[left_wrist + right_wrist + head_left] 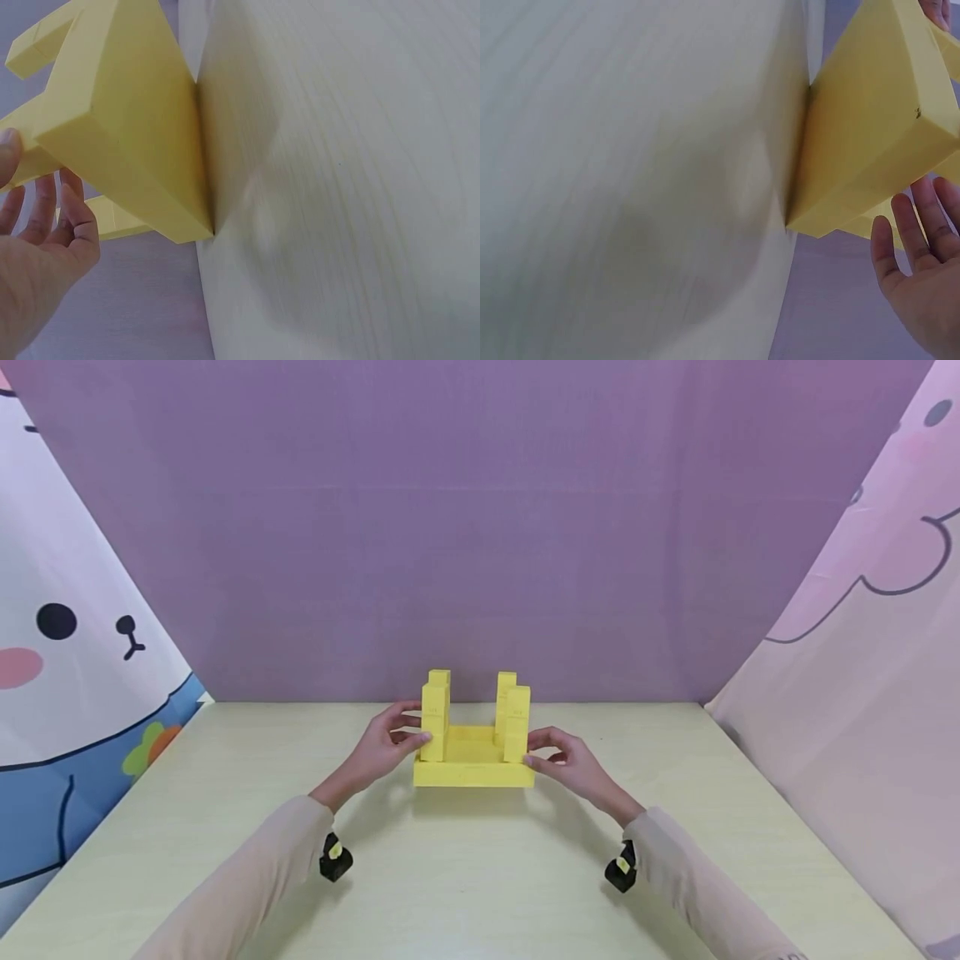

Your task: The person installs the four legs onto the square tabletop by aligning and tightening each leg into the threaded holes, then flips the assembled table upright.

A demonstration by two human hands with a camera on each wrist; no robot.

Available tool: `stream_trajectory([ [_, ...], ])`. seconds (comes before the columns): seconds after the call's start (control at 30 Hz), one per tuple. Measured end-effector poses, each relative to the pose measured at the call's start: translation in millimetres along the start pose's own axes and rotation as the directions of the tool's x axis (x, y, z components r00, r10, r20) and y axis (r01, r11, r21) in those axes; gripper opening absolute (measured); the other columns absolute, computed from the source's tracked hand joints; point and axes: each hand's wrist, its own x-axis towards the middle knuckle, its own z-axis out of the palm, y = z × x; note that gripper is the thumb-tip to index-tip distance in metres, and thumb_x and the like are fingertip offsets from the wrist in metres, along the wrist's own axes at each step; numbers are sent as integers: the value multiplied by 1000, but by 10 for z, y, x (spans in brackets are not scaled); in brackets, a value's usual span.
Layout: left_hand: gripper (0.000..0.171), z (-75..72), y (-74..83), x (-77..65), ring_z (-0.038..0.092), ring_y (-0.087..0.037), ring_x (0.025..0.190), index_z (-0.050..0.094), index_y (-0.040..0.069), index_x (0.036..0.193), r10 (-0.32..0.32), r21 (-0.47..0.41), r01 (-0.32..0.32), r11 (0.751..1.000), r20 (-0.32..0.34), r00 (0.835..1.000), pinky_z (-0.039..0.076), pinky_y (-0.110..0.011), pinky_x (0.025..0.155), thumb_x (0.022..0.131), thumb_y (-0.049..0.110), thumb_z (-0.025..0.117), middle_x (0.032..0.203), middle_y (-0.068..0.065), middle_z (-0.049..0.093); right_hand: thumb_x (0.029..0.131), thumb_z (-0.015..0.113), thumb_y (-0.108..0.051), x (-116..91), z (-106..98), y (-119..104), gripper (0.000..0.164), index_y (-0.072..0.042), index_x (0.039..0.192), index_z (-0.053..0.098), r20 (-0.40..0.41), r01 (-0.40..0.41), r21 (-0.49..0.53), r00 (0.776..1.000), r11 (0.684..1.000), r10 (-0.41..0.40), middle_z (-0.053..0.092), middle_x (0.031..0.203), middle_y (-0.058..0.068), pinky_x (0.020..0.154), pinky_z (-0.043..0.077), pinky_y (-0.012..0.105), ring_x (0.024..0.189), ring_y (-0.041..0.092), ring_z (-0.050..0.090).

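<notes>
A yellow block structure has a flat, square base with an upright post near each corner. My left hand pinches the front left post, thumb on its front face and fingers behind. On the other side, my right hand holds the foot of the front right post, with thumb and forefinger at its outer edge. Both wrist views show the broad underside facing the camera. The base is tilted, its near edge raised and its far edge down at the tabletop.
A pale wood-grain table lies beneath the structure. Behind it rises a purple cloth backdrop, with printed cartoon cloths at the left and right. Small black devices hang at both wrists.
</notes>
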Motion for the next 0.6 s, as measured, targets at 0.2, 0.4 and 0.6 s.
stream_trajectory([
  [0.2, 47, 5, 23, -4, 60, -34, 100, 44, 2, 128, -26, -13, 26, 1000, -9, 1000, 52, -25, 76, 85, 6, 63, 117, -26, 56, 79, 69, -7, -26, 0, 26, 51, 2, 124, 47, 55, 20, 4, 998, 1000, -21, 54, 122, 20, 90, 40, 54, 117, 41, 45],
  [0.4, 48, 0, 28, -1, 61, -30, 98, 43, 3, 128, -48, -15, 48, 999, -7, 999, 53, -33, 79, 85, 7, 63, 117, -26, 56, 72, 75, -4, 15, 26, 248, 65, -1, 128, 43, 51, 79, -30, 996, 996, -77, 51, 124, 19, 88, 39, 57, 118, 41, 43],
  [0.6, 47, 3, 33, 9, 62, -29, 97, 44, 4, 128, -58, -10, 58, 998, -8, 998, 52, -40, 81, 85, 9, 63, 117, -26, 56, 69, 79, -9, 33, 33, 370, 69, -8, 128, 43, 35, 106, -78, 994, 991, -104, 52, 124, 12, 86, 43, 50, 117, 35, 46],
])
